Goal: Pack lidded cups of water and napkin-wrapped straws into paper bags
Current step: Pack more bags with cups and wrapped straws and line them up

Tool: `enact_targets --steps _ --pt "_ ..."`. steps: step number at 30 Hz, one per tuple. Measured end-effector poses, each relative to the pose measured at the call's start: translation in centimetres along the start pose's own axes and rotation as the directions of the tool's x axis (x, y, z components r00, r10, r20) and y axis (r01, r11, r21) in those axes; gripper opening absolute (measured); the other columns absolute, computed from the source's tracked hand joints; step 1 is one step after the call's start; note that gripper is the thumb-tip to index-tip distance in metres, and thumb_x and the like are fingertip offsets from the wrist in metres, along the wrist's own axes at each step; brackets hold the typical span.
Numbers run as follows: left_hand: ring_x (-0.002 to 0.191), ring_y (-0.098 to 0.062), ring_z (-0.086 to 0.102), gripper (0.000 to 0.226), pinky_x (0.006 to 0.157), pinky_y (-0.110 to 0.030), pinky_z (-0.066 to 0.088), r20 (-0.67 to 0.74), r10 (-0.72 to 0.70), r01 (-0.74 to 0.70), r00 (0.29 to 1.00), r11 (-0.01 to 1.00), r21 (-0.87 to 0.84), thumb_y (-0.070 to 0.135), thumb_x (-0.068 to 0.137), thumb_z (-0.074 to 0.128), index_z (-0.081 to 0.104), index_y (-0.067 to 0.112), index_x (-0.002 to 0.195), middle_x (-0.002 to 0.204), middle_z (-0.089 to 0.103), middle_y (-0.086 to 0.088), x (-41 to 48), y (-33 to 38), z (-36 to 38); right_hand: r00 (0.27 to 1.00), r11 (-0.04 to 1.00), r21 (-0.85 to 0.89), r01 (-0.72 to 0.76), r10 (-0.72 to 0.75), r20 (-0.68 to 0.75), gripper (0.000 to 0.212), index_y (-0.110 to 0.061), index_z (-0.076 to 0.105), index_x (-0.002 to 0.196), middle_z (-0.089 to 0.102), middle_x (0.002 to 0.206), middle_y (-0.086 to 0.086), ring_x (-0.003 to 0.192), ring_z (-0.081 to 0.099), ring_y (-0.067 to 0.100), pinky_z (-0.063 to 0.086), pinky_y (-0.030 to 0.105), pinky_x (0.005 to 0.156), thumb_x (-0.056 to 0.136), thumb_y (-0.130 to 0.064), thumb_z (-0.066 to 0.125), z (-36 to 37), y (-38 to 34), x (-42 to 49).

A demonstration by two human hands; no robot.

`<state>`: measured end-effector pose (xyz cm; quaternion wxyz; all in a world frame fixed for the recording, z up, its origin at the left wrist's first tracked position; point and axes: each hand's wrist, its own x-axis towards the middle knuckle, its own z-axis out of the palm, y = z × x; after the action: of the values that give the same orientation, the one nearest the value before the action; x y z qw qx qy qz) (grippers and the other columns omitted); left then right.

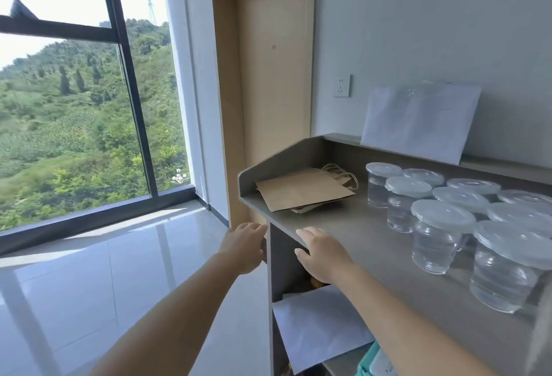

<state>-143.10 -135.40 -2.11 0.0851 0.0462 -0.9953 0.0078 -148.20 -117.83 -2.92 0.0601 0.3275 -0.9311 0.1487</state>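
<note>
— Where are the paper bags [304, 189]?

— They lie flat in a pile at the left end of the table [349, 223]. They are in the far corner, right by the low side wall. Their string handles point to the back edge.

— And the cups [436, 251]?

— They stand close together in rows on the right part of the table. The rows go from near the back edge to near the front edge. The cups are see-through and have water in them. Each one I can see has a pale lid [443, 215] on top.

— Are the cups next to the bags?

— No. There is bare table between them.

— What is the left grip [243, 245] doing?

— That is the person's left hand. It reaches to the front left corner of the table. Its fingers are loose and it holds nothing. I cannot tell if the fingertips touch the table.

— And the right grip [322, 251]?

— It is at the front edge, just beside the left one. Its fingers lie flat over the table top and the thumb is down below the edge. It is open too, with nothing in it.

— What else is there?

— A white sheet [418, 120] leans on the wall along the back edge. A wall socket [342, 85] is on the wall to the left of it. In the open space under the table lies a white paper [316, 325]. Past the left end of the table are a door [268, 77] and a big window [74, 107] with green hills outside.
</note>
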Motion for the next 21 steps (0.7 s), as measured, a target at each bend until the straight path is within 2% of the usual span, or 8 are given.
enact_targets --steps 4,8,13,14,16,18,20,21 --pt "0.132 -0.022 0.039 0.05 0.104 -0.038 0.035 -0.047 0.042 -0.039 0.998 0.997 0.059 0.028 0.094 0.053 0.037 0.018 0.14 0.141 0.046 0.0 5.3 -1.5 1.0 1.0 1.0 0.011 -0.004 0.004 0.005 0.038 -0.009 0.048 0.129 0.048 0.134 0.005 0.124 0.04 0.023 0.035 0.031 0.102 0.096 -0.026 0.041 1.3 0.5 3.8" --pt "0.129 -0.02 0.04 0.042 0.101 -0.037 0.035 -0.125 0.082 -0.075 0.989 0.995 0.06 0.028 0.093 0.051 0.043 0.018 0.133 0.138 0.048 0.001 10.1 -2.0 2.3 0.998 0.998 0.037 -0.053 0.053 -0.015 0.038 -0.009 0.049 0.128 0.048 0.134 0.005 0.124 0.04 0.023 0.034 0.032 0.102 0.096 -0.025 0.041 2.5 1.3 6.8" --pt "0.14 -0.023 0.02 0.048 0.103 -0.037 0.031 -0.122 0.19 -0.169 0.974 0.972 0.163 0.02 0.091 0.055 0.037 0.017 0.135 0.151 0.025 -0.003 15.3 -2.3 4.3 0.992 0.99 0.079 -0.119 0.122 -0.028 0.041 -0.012 0.045 0.135 0.044 0.139 0.001 0.127 0.037 0.018 0.033 0.028 0.104 0.097 -0.026 0.041 3.3 2.0 9.7" --pt "0.139 -0.024 0.021 0.047 0.101 -0.037 0.032 -0.115 0.196 -0.173 0.974 0.968 0.184 0.019 0.09 0.056 0.038 0.017 0.134 0.15 0.025 -0.004 16.0 -2.4 4.7 0.989 0.984 0.108 -0.143 0.147 -0.033 0.041 -0.012 0.046 0.135 0.045 0.139 0.001 0.127 0.038 0.017 0.033 0.027 0.103 0.098 -0.027 0.041 3.5 2.0 10.2" --pt "0.131 -0.023 0.034 0.035 0.093 -0.034 0.033 -0.11 0.215 -0.191 0.97 0.962 0.195 0.015 0.091 0.053 0.048 0.02 0.126 0.138 0.041 -0.002 17.5 -2.8 5.5 0.97 0.951 0.215 -0.224 0.238 -0.043 0.038 -0.011 0.051 0.129 0.05 0.132 0.0 0.122 0.043 0.017 0.036 0.027 0.1 0.098 -0.03 0.042 3.8 1.8 11.1" --pt "0.111 -0.02 0.054 0.024 0.081 -0.029 0.033 -0.119 0.269 -0.248 0.956 0.955 0.162 0.011 0.091 0.05 0.058 0.024 0.109 0.114 0.059 0.004 18.4 -3.3 5.4 0.927 0.872 0.36 -0.333 0.373 -0.046 0.032 -0.011 0.059 0.112 0.057 0.114 0.001 0.107 0.051 0.017 0.042 0.029 0.089 0.097 -0.033 0.042 4.0 1.4 11.9" --pt "0.082 -0.015 0.064 0.016 0.07 -0.025 0.04 -0.252 0.346 -0.331 0.904 0.938 0.099 0.013 0.082 0.065 0.065 0.028 0.088 0.084 0.067 0.009 19.2 -4.2 5.1 0.851 0.734 0.524 -0.432 0.524 -0.032 0.035 -0.009 0.058 0.097 0.058 0.092 -0.001 0.088 0.054 0.017 0.045 0.029 0.076 0.095 -0.04 0.043 3.6 1.0 13.0" --pt "0.068 -0.013 0.064 0.016 0.063 -0.023 0.045 -0.328 0.389 -0.388 0.861 0.919 0.072 0.015 0.074 0.076 0.066 0.027 0.076 0.07 0.065 0.011 19.4 -4.5 4.9 0.799 0.617 0.645 -0.451 0.601 -0.015 0.039 -0.008 0.058 0.097 0.059 0.089 -0.001 0.084 0.055 0.016 0.048 0.028 0.074 0.094 -0.045 0.045 3.4 0.9 13.7"
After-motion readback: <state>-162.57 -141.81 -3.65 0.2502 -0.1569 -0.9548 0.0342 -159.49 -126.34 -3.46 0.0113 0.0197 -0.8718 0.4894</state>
